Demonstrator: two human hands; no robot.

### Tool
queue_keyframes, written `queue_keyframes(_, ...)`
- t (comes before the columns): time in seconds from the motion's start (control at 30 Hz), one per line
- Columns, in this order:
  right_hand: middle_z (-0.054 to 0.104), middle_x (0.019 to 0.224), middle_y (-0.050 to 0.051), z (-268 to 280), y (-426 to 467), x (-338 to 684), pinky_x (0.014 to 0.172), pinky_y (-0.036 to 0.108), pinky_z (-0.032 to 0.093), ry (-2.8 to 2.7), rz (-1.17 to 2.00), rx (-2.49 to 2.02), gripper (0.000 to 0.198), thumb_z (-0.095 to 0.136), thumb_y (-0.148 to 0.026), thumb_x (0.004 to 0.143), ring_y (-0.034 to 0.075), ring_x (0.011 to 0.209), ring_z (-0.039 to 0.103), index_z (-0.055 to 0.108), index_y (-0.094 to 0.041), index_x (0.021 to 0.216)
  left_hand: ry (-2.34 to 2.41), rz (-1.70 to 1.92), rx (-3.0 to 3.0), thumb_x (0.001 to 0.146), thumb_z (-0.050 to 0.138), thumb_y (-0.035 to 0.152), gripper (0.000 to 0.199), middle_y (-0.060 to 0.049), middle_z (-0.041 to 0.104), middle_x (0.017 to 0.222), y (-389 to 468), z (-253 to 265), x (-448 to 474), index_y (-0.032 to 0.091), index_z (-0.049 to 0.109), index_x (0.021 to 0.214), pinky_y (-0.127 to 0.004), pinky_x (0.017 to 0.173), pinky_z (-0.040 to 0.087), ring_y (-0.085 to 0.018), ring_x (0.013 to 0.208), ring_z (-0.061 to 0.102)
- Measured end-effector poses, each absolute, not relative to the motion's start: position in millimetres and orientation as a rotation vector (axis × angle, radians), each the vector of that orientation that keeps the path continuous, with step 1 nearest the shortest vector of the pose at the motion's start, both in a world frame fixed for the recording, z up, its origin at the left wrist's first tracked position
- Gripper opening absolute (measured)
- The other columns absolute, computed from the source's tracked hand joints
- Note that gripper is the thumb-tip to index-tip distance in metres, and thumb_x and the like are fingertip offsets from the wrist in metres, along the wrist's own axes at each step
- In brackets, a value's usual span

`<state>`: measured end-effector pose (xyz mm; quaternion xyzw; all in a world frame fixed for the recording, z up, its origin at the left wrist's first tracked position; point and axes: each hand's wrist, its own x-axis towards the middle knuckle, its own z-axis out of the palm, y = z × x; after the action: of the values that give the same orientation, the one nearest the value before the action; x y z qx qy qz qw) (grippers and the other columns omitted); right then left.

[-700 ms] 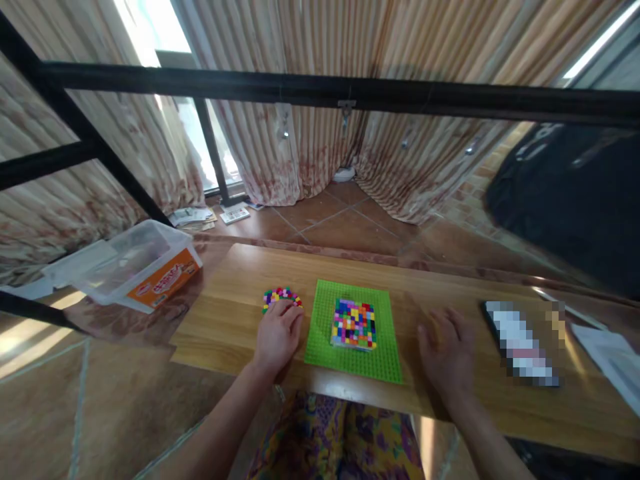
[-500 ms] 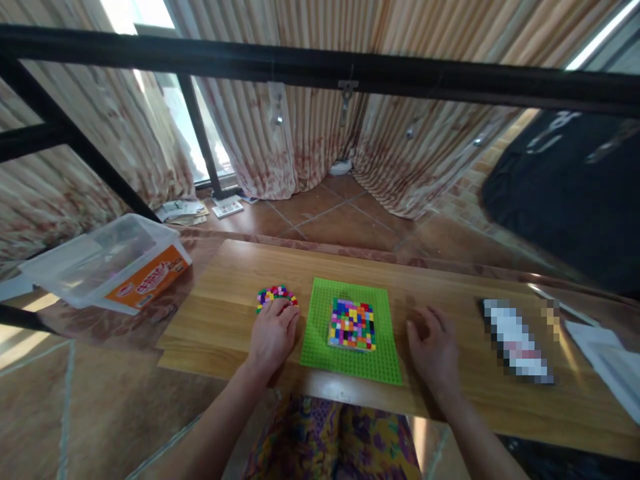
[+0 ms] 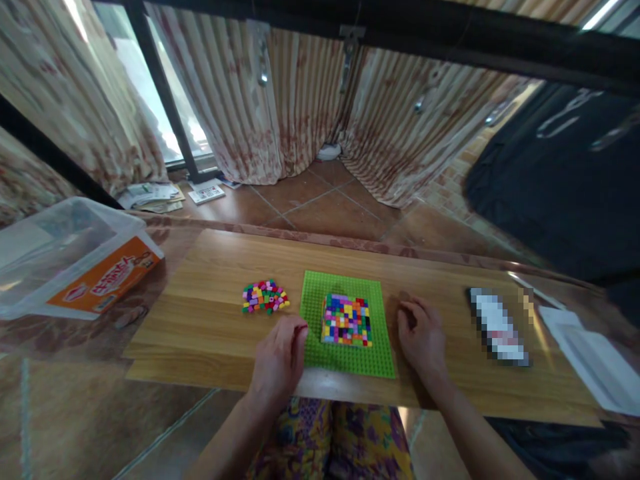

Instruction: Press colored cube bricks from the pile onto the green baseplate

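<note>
A square block [image 3: 347,321] of many small coloured bricks stands on a green studded baseplate [image 3: 360,363]. My left hand [image 3: 280,357] is over the plate's left edge, fingers pinched together; a faint reddish spot shows at the fingertips, too small to name. Beyond it, to the left, lies a loose pile of small coloured toy bricks [image 3: 265,297] on the wooden table. My right hand [image 3: 424,337] rests on the table beside the plate's right edge. Its fingers are loosely curled, with a gap between thumb and index finger, and no object is visible in it.
On the right of the table [image 3: 200,340] lies a pixelated, phone-like item [image 3: 497,327], with white paper [image 3: 590,360] at the far right. A clear plastic bin [image 3: 100,233] with an orange label stands left of the table. A dark bar [image 3: 430,33] crosses the top.
My left hand has drawn back from the loose pile toward the baseplate, fingers now pinched. My right hand's fingers have curled somewhat. The view has shifted slightly.
</note>
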<state>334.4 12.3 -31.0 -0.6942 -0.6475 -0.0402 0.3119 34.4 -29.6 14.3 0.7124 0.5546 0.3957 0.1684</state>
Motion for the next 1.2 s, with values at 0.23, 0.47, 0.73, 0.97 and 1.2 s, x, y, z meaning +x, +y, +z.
queue_keyframes(0.23,0.062,0.112,0.014,-30.5,13.1,334.7,0.097,0.044,0.046,-1.726,-0.121,-1.809,0.028,0.046,-0.032,0.087,0.024,0.108,0.055,0.066,-0.016,0.098,1.377,1.262,1.959,0.095,0.050,0.021,0.015,-0.005,0.070,0.091,-40.6,24.1,66.5,0.020,0.065,0.094,-0.023,0.079,0.057,-0.013,0.087,0.068)
queue_keyframes(0.47,0.062,0.112,0.013,-31.5,13.5,335.2,0.096,0.044,0.045,-1.729,-0.109,-1.810,0.028,0.046,-0.032,0.088,0.024,0.108,0.055,0.067,-0.017,0.099,1.341,1.308,2.073,0.094,0.052,0.020,0.018,-0.006,0.070,0.096,-24.0,25.1,75.2,0.021,0.069,0.097,-0.022,0.078,0.059,-0.013,0.089,0.070)
queue_keyframes(0.73,0.063,0.110,0.013,-32.7,14.0,334.9,0.096,0.044,0.046,-1.738,-0.134,-1.785,0.026,0.048,-0.029,0.087,0.024,0.106,0.056,0.067,-0.016,0.099,1.322,1.204,2.195,0.092,0.047,0.013,0.021,-0.007,0.070,0.094,-18.8,29.6,82.7,0.019,0.068,0.094,-0.024,0.076,0.059,-0.015,0.087,0.069)
queue_keyframes(0.97,0.063,0.109,0.013,-34.6,15.0,336.4,0.095,0.044,0.046,-1.736,-0.131,-1.752,0.024,0.049,-0.029,0.087,0.024,0.106,0.055,0.067,-0.017,0.098,1.461,1.062,2.332,0.091,0.049,0.015,0.023,-0.007,0.074,0.095,-17.5,30.6,87.7,0.017,0.062,0.110,-0.036,0.078,0.057,-0.022,0.086,0.068)
queue_keyframes(1.2,0.064,0.108,0.013,-34.3,15.3,336.2,0.093,0.043,0.047,-1.740,-0.141,-1.749,0.023,0.049,-0.027,0.086,0.023,0.104,0.056,0.066,-0.017,0.098,1.504,0.994,2.355,0.091,0.048,0.015,0.026,-0.008,0.073,0.094,-17.0,35.1,83.0,0.015,0.058,0.115,-0.035,0.076,0.055,-0.022,0.082,0.067)
